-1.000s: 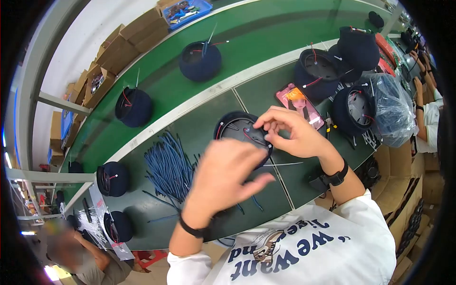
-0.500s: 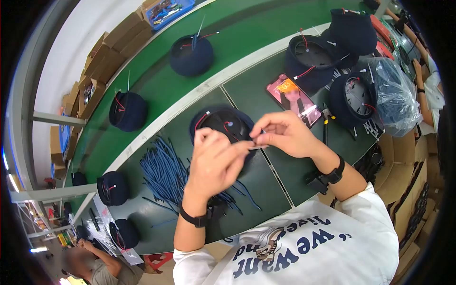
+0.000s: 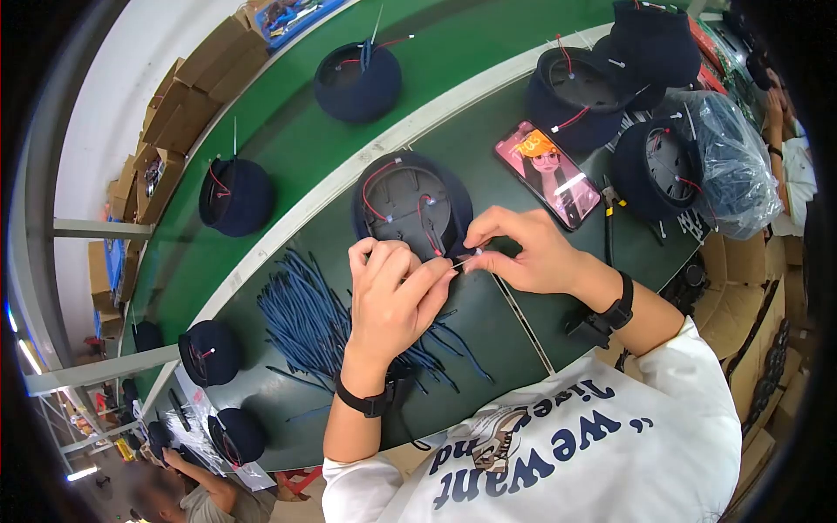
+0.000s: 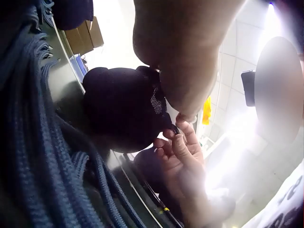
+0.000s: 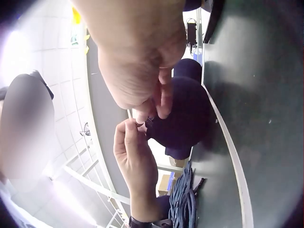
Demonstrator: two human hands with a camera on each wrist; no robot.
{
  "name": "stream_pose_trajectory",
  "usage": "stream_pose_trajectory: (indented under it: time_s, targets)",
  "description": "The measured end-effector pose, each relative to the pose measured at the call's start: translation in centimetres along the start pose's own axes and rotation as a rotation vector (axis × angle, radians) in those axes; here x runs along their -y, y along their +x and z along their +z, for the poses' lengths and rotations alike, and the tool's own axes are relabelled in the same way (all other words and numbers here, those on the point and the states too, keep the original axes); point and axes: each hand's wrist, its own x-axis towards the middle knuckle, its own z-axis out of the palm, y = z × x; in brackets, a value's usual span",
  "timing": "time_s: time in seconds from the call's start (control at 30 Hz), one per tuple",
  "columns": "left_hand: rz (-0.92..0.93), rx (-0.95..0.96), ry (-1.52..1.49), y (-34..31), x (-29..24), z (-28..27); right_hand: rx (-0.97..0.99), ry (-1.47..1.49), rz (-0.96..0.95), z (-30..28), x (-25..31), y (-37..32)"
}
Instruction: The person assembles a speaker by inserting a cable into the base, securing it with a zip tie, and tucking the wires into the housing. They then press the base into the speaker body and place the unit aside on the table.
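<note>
A round navy fabric-covered housing (image 3: 370, 196), open side up, stands in front of the person. Inside its dark plastic recess a red wire (image 3: 429, 228) runs down toward the left fingertips. Over the near rim, the left hand (image 3: 391, 292) and right hand (image 3: 530, 248) meet thumb to thumb. Between them they pinch a thin white strip (image 3: 464, 261), like a cable tie, mostly covered by the fingers. In the left wrist view the right hand (image 4: 183, 154) pinches at the rim of the housing (image 4: 123, 109). The right wrist view shows the left hand (image 5: 135, 159) there too.
A heap of blue cords (image 3: 301, 318) lies beside the left hand. A lit phone (image 3: 549, 174), pliers (image 3: 610, 218) and a plastic-wrapped bundle (image 3: 737, 179) are to the right. More navy housings (image 3: 357, 83) stand on the green belt and table. Another person sits at lower left.
The left hand came down from above the housing to its near rim and met the right fingertips. The white strip, lying out to the right earlier, is now between both hands.
</note>
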Motion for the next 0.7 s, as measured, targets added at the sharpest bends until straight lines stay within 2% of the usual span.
stream_pose_trajectory:
  time_s: [0.1,0.43,0.5,0.6,0.63,0.7]
  targets:
    - [-0.006,0.005,-0.005,0.3,-0.2,-0.1,0.048,0.013,0.036,-0.2,0.5,-0.1]
    - [-0.032,0.046,0.014,0.5,-0.8,-0.5,0.037,0.032,-0.014,0.3,0.4,0.1]
    - [-0.034,0.012,-0.002,0.2,-0.5,0.0,0.041,0.051,-0.034,0.7,0.4,0.0]
    - [-0.062,-0.083,-0.057,0.2,-0.7,0.4,-0.016,0.244,0.126,0.7,0.6,0.1]
    - [-0.075,-0.123,-0.081,0.2,-0.8,0.4,-0.018,0.265,0.118,0.8,0.4,0.0]
    - [0.051,-0.137,-0.066,0.3,-0.4,0.6,-0.019,0.306,0.097,1.1,-0.1,-0.3]
